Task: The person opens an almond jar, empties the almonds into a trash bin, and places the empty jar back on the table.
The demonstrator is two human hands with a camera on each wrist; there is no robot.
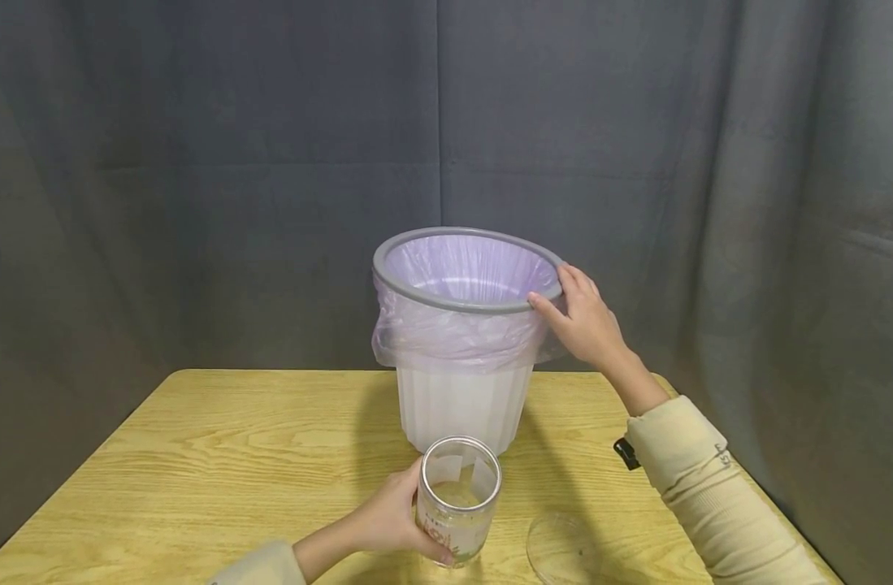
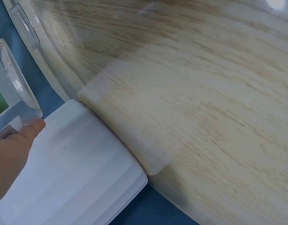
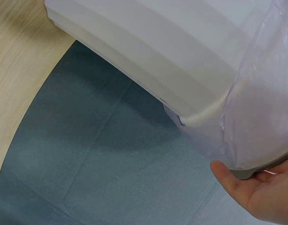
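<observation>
The left hand [image 1: 395, 520] wraps around the clear glass jar [image 1: 457, 500] low on the wooden table [image 1: 197, 455]. The right hand [image 1: 585, 321] grips the white bin's grey rim [image 1: 417, 296]. Keep the bin steady and lift the jar slowly.

- You see a light wood-grain desk [image 1: 197, 455] with rounded corners.
- Behind it hangs a dark grey curtain [image 1: 197, 162], folds at your right.
- A clear round lid [image 1: 563, 548] lies flat on the desk, near your front edge.
</observation>
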